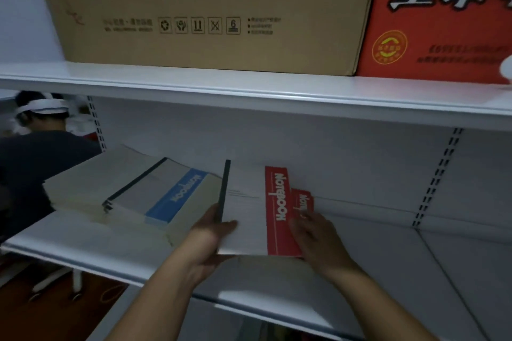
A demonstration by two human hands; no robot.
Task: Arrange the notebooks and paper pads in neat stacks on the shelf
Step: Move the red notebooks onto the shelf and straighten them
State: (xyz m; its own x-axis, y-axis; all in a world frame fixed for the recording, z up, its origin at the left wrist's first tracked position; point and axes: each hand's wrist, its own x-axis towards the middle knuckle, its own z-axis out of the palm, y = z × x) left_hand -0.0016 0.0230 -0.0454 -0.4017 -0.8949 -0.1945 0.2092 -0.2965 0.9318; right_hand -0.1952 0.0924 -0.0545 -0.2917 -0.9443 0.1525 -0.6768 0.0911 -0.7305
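A white notebook with a red band [250, 210] is held just over the white shelf [119, 246]. My left hand [210, 241] grips its dark spine edge, thumb on top. My right hand [315, 235] holds its red-band side. A second red-banded notebook [304, 199] peeks out beneath it on the right. To the left on the same shelf lies a stack of notebooks with a blue band [169, 196] on top, resting on a pile of grey paper pads [91, 183].
The upper shelf [249, 91] carries a brown cardboard box [210, 8] and a red printed box [437, 16]. The shelf's right part [443, 252] is bare. Another person in a dark shirt [36, 158] is at the left, behind the shelving.
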